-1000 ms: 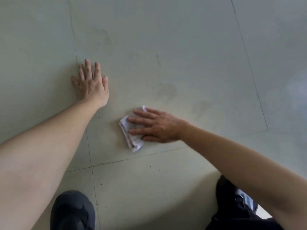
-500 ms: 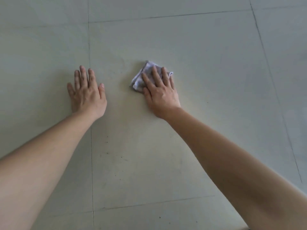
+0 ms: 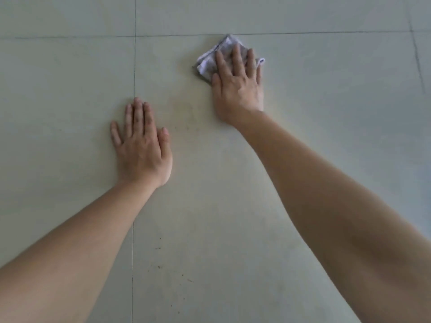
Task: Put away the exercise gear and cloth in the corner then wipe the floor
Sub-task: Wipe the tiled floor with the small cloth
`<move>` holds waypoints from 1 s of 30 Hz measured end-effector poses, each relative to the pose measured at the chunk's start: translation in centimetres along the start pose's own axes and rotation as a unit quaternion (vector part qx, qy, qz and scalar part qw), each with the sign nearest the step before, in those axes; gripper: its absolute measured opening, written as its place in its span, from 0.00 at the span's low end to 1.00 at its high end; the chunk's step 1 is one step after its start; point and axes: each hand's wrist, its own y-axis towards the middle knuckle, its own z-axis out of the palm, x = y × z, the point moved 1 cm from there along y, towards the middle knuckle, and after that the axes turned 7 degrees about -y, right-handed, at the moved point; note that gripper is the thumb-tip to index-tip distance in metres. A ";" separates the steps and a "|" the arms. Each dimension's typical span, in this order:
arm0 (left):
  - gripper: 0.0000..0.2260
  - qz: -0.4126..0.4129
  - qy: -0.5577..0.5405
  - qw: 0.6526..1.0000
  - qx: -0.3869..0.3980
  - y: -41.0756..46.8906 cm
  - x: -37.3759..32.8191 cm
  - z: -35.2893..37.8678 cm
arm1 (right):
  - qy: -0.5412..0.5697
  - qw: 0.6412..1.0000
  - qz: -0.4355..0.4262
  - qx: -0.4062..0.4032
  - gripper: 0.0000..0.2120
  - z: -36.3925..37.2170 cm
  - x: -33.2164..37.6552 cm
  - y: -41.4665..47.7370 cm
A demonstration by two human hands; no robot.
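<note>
A small folded white cloth [image 3: 210, 60] lies on the pale tiled floor [image 3: 326, 113], near a grout line at the top of the view. My right hand [image 3: 238, 82] presses flat on the cloth with straight fingers and covers most of it. My left hand [image 3: 142, 145] rests flat on the bare floor, lower and to the left, fingers straight and together, holding nothing. Both forearms reach in from the bottom corners. No exercise gear is in view.
Grout lines cross the floor, one vertical on the left [image 3: 134, 66] and one horizontal near the top. Small dark specks of dirt [image 3: 159, 266] dot the tile between my forearms.
My right hand has pushed the cloth forward, away from me, from beside my knees up to the far grout line. My left hand has stayed planted on the floor.
</note>
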 end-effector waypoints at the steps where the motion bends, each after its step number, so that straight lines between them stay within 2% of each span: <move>1: 0.29 -0.001 0.002 1.000 0.001 0.0 0.0 0.0 | -0.005 0.999 -0.037 0.008 0.26 0.3 2.4 0.4; 5: 0.28 -0.002 0.004 1.000 0.000 0.0 0.0 0.0 | -0.027 0.989 -0.138 0.053 0.26 0.4 9.1 1.8; 8: 0.28 0.004 0.005 1.000 -0.006 -0.1 -0.1 -0.1 | -0.029 0.975 -0.206 0.074 0.25 -0.5 6.8 3.5; 9: 0.28 0.008 0.004 1.000 -0.006 -0.1 0.0 -0.2 | -0.027 0.977 -0.200 0.067 0.25 -1.0 4.2 4.1; 10: 0.28 0.010 0.002 1.000 -0.006 0.0 0.0 -0.2 | -0.025 0.984 -0.169 0.051 0.25 -1.5 1.0 4.8; 12: 0.28 0.010 0.002 1.000 -0.006 0.0 0.1 -0.3 | -0.020 0.998 -0.054 0.014 0.26 -2.8 -6.8 5.4; 15: 0.28 0.007 0.003 1.000 -0.005 -0.1 0.1 -0.2 | -0.010 0.990 0.142 0.020 0.27 -4.6 -17.9 3.7; 17: 0.28 0.007 0.006 1.000 -0.003 0.0 0.0 -0.2 | -0.006 0.974 0.222 0.036 0.28 -5.2 -20.7 2.1; 19: 0.28 0.007 0.009 1.000 0.001 0.1 0.0 -0.2 | -0.001 0.970 0.240 0.039 0.28 -4.5 -19.5 0.5; 22: 0.28 0.006 0.008 1.000 -0.001 0.1 0.0 -0.3 | 0.019 0.984 0.175 0.015 0.28 -2.6 -14.0 -3.5; 27: 0.27 0.008 0.009 1.000 0.001 0.1 -0.2 -0.3 | 0.027 1.000 -0.007 0.004 0.26 1.1 -4.8 -15.4; 30: 0.25 0.013 0.016 1.000 0.007 0.0 -1.0 -0.7 | -0.001 0.990 -0.138 0.020 0.26 1.8 -4.3 -20.1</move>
